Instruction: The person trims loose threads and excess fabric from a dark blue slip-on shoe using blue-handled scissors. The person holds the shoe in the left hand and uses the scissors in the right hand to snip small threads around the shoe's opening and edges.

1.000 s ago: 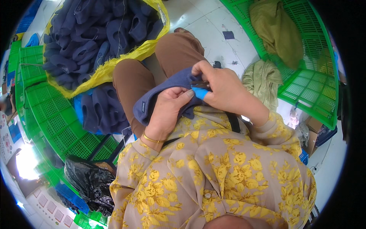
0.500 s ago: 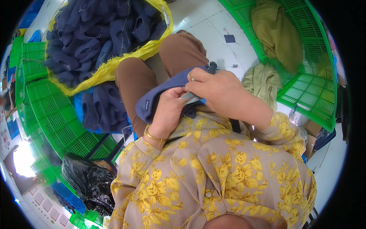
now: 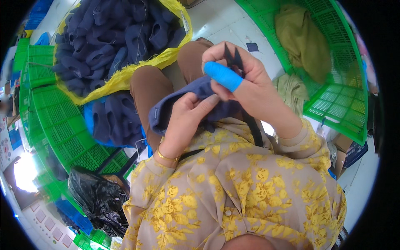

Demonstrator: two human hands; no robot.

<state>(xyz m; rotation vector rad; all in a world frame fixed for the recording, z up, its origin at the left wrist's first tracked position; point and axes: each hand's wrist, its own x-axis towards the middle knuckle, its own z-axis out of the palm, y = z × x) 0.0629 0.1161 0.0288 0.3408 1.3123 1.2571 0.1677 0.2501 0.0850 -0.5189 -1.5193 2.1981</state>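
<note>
A navy fabric piece (image 3: pixel 183 92) with a rounded, folded edge and a small pale label lies across my lap. My left hand (image 3: pixel 183 116) grips it, thumb and forefinger pressed on the cloth. Just above and right of it, my right hand (image 3: pixel 260 85) is closed around small thread snips (image 3: pixel 234 58), whose two dark pointed ends stick up apart between the fingers. Blue tape (image 3: pixel 223 76) wraps my right thumb. The lower fingers of that hand are close to the cloth; whether they touch it I cannot tell.
A yellow-edged sack (image 3: pixel 125 77) full of similar navy pieces (image 3: pixel 100 54) stands at far left, with more navy pieces (image 3: pixel 110 118) below it. Green crates (image 3: pixel 62 129) line the left. Another green crate (image 3: pixel 341 110) at right holds olive cloth (image 3: pixel 302 39). A black plastic bag (image 3: pixel 96 198) sits lower left.
My right hand has turned over and lifted slightly, bringing the blue-taped thumb into view. The snips' silver blades, earlier by my left fingers, have moved away from them. My left hand keeps the fabric.
</note>
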